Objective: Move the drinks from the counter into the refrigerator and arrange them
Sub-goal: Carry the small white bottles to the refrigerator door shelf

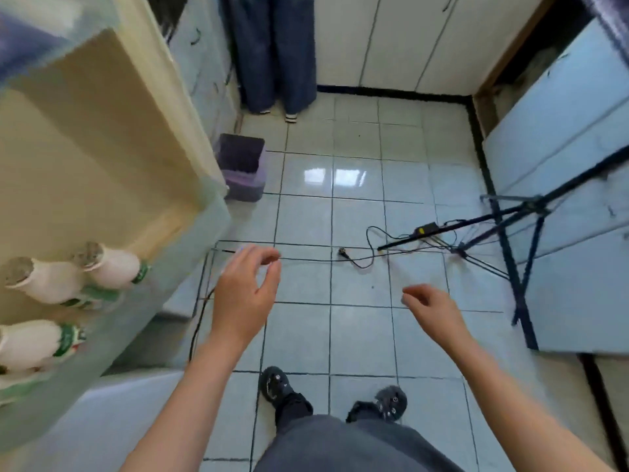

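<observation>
Three white drink bottles with green labels stand in the shelf of the open refrigerator door (pixel 190 240) at the left: one (pixel 109 264) nearest the door's edge, one (pixel 44 279) beside it, and one (pixel 34 342) lower left. My left hand (pixel 243 294) hovers over the floor just right of the door shelf, fingers loosely curled, holding nothing. My right hand (pixel 432 311) hangs further right above the tiles, fingers loosely bent and empty. No counter is in view.
A purple bin (pixel 243 172) stands on the tiled floor beyond the door. A black tripod (pixel 510 226) with cables (pixel 367 257) occupies the right side. Another person's legs in jeans (pixel 275 56) stand at the back. My feet (pixel 333 396) are below.
</observation>
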The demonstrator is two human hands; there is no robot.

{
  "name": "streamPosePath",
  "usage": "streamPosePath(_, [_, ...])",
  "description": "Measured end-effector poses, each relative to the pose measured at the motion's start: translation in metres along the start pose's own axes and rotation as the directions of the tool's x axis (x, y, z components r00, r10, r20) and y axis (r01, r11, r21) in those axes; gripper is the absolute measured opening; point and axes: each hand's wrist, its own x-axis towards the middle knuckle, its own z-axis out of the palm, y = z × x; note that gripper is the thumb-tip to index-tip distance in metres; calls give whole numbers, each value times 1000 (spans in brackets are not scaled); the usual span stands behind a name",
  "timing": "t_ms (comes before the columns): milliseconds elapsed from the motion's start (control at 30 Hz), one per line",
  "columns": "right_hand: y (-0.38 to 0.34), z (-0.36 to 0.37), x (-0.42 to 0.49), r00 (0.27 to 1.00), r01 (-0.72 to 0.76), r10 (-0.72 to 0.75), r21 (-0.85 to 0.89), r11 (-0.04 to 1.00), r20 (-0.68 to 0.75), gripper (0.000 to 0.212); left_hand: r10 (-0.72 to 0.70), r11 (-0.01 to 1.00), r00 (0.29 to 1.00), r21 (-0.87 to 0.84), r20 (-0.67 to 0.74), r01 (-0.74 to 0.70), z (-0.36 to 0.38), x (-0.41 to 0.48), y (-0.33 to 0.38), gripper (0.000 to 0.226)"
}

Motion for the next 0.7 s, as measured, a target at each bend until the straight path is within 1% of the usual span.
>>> streamPosePath(67, [62, -14, -9, 990, -139, 139, -24, 990, 3, 27, -52, 999, 978, 16, 202, 50, 49, 3, 8, 11])
streamPosePath(100, [93, -18, -17, 979, -204, 204, -31, 979, 6, 28, -87, 996, 945, 38, 315, 79, 74, 3, 12, 11])
streamPosePath(133, [124, -23, -26, 962, -272, 272, -38, 962, 15, 29, -131, 991, 889, 76, 440, 109, 101, 0, 16, 13])
streamPosePath(200, [186, -30, -51, 908, -413, 415, -48, 909, 51, 32, -237, 970, 719, 199, 654, 139, 156, -11, 24, 20])
streamPosePath(233, [217, -34, -65, 873, -481, 483, -41, 876, 72, 33, -289, 956, 633, 254, 719, 147, 183, -20, 29, 24])
streamPosePath(267, [245, -37, -79, 839, -536, 537, -28, 844, 88, 33, -334, 942, 557, 295, 760, 161, 207, -31, 35, 26])
streamPosePath(333, [298, -46, -106, 785, -616, 611, 18, 788, 101, 25, -400, 916, 441, 364, 804, 167, 253, -56, 48, 29])
streamPosePath(400, [344, -60, -127, 744, -668, 660, 97, 738, 101, 13, -434, 895, 348, 442, 831, 63, 298, -82, 63, 29])
streamPosePath(467, [383, -76, -144, 709, -704, 699, 173, 689, 97, 21, -453, 868, 267, 489, 851, -86, 337, -105, 82, 31])
streamPosePath(533, [417, -91, -160, 652, -744, 753, 265, 613, 88, 24, -457, 851, 194, 490, 868, -188, 371, -121, 108, 31])
streamPosePath(567, [431, -96, -169, 620, -760, 780, 313, 569, 87, 23, -436, 853, 173, 467, 883, -233, 385, -126, 121, 30])
streamPosePath(633, [452, -104, -184, 564, -776, 820, 401, 487, 97, 21, -371, 859, 169, 407, 913, -312, 413, -131, 152, 26])
streamPosePath(700, [463, -111, -192, 536, -762, 838, 490, 424, 108, 27, -321, 847, 154, 356, 934, -394, 442, -129, 181, 25])
